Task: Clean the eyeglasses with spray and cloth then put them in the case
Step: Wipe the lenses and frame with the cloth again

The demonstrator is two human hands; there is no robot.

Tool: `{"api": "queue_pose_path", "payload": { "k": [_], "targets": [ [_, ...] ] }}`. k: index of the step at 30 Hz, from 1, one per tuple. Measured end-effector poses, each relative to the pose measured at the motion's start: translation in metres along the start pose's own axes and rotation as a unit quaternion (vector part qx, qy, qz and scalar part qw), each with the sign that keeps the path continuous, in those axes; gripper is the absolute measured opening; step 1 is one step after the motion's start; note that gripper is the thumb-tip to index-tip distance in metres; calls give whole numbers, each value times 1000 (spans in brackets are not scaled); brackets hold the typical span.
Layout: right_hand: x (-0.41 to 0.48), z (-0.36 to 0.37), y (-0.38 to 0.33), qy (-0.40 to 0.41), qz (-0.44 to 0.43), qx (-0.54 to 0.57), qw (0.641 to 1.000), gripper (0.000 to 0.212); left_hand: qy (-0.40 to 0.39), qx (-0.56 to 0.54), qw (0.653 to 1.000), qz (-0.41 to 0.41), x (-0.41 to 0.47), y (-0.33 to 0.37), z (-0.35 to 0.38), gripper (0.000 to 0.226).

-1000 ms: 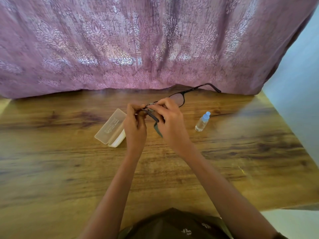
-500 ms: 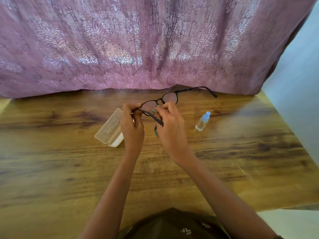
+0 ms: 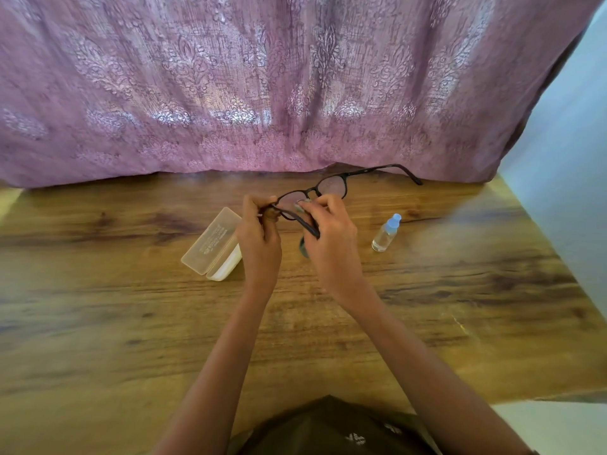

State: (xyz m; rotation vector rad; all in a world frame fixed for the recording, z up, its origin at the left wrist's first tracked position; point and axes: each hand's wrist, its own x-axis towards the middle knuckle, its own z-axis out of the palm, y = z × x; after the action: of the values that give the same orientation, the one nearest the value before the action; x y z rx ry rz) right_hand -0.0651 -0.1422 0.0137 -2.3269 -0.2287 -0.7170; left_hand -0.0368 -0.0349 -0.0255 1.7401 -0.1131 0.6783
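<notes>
Dark-framed eyeglasses [image 3: 331, 187] are held above the wooden table [image 3: 131, 323], arms unfolded, one arm reaching out to the right. My left hand [image 3: 259, 239] pinches the frame's left end. My right hand [image 3: 331, 244] presses a small grey-green cloth [image 3: 301, 205] against the left lens; a bit of cloth hangs below the palm. The translucent glasses case [image 3: 213, 244] lies open on the table just left of my left hand. A small clear spray bottle [image 3: 386, 233] with a blue cap stands to the right of my right hand.
A mauve patterned curtain [image 3: 295, 87] hangs along the table's far edge. The table's right edge runs beside a pale wall [image 3: 565, 178]. My dark shirt shows at the bottom of the view.
The glasses have turned and risen slightly, so both lenses now show. My right hand's fingers with the cloth have shifted along the left lens. My left hand moved a little left.
</notes>
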Motion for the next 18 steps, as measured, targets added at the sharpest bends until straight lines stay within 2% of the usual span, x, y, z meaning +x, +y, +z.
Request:
{"api": "queue_pose_path", "payload": {
  "k": [5,12,18],
  "targets": [
    [-1,-1,-2,-26,-56,13,998,25,-14,-10,1000,-16,-2,-1,1,15],
    [7,0,6,18,-10,0,1000,23,-18,-17,999,-30,-4,0,2,19],
    [5,-1,2,-17,-50,48,997,25,-33,-9,999,-5,-4,3,2,17]
  ]
}}
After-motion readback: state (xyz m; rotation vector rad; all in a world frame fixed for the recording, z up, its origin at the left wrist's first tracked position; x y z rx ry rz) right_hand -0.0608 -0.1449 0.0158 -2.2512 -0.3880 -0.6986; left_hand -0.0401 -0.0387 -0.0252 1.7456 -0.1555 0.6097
